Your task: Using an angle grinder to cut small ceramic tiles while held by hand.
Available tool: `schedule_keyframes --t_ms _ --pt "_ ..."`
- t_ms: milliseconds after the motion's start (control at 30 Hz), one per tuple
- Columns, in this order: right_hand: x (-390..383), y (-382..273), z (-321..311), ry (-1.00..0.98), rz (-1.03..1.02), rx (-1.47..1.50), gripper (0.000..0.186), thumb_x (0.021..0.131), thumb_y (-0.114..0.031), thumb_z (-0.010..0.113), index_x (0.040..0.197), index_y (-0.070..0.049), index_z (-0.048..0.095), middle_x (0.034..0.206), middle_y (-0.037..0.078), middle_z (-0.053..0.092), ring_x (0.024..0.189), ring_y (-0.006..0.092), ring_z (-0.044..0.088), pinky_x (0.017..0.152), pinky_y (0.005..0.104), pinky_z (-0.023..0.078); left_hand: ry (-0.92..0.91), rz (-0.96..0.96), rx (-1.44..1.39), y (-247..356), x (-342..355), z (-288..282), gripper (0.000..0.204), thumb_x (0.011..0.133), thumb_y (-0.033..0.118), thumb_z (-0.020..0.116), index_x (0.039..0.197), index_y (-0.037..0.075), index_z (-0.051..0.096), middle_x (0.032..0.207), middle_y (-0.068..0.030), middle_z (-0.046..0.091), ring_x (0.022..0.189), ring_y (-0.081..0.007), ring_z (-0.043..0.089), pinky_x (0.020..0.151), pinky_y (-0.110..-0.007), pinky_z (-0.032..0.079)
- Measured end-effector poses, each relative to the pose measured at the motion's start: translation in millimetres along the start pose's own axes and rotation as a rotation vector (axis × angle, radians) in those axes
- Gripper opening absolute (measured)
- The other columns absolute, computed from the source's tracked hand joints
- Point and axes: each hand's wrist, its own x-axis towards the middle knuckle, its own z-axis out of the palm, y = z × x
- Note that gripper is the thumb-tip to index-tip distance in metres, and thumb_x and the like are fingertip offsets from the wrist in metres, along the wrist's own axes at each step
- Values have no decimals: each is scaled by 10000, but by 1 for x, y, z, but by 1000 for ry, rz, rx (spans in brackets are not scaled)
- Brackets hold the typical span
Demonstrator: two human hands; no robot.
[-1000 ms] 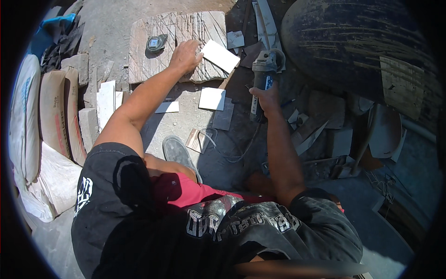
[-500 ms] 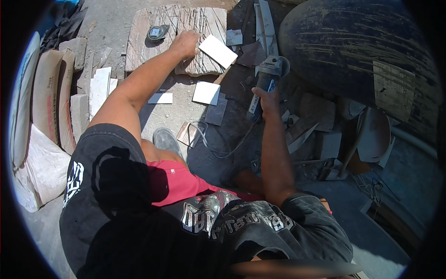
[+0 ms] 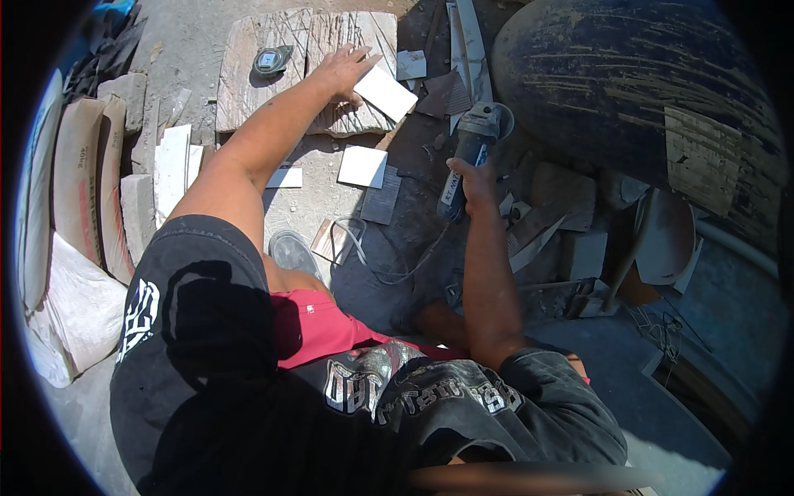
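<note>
My left hand [image 3: 341, 74] is open, its fingers spread over the left end of a white tile [image 3: 387, 93]. That tile lies aslant on the right one of two scored stone slabs [image 3: 331, 33]. My right hand [image 3: 475, 180] is wrapped round the body of an angle grinder [image 3: 471, 149], its guarded head pointing away from me. Whether the disc spins, I cannot tell. A tape measure [image 3: 270, 61] rests on the left slab. Closer to me, another white tile [image 3: 362, 166] lies on the ground beside a grey tile piece [image 3: 381, 197].
A pale cord [image 3: 357, 240] loops on the ground near my shoe [image 3: 291, 250]. Stacked sacks [image 3: 78, 182] line the left side. A large dark drum [image 3: 628, 91] bulges in from the right, above broken tiles and a shovel [image 3: 666, 240]. Long tile strips [image 3: 468, 50] lie beyond the grinder.
My left hand's fingers have lifted and spread out from the tile's edge. The tile stays in place on the slab. My right hand keeps its grip on the grinder.
</note>
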Motion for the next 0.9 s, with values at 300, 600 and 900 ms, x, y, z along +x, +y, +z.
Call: schedule_keyframes --t_ms 300,600,900 --pt "4 2 -1 7 24 -18 483 691 -105 776 1131 -82 578 924 44 609 796 197 633 720 376 526 91 212 -50 -1 1 -6 740 678 223 884 1297 93 500 1346 -135 583 1294 -360 514 1011 -447 468" --pt "-1 -1 7 -19 5 53 406 694 -51 796 1070 -34 645 963 69 684 838 219 668 765 381 531 243 126 -414 -20 -22 16 298 875 190 740 1126 66 636 1037 -186 707 1005 -390 663 867 -463 514" --pt "0 0 9 -28 -30 79 427 681 -52 802 1079 -22 651 956 70 685 841 226 665 769 384 528 139 26 -571 -38 -22 27 247 963 247 645 1139 79 689 1028 -185 722 983 -351 683 875 -436 517"
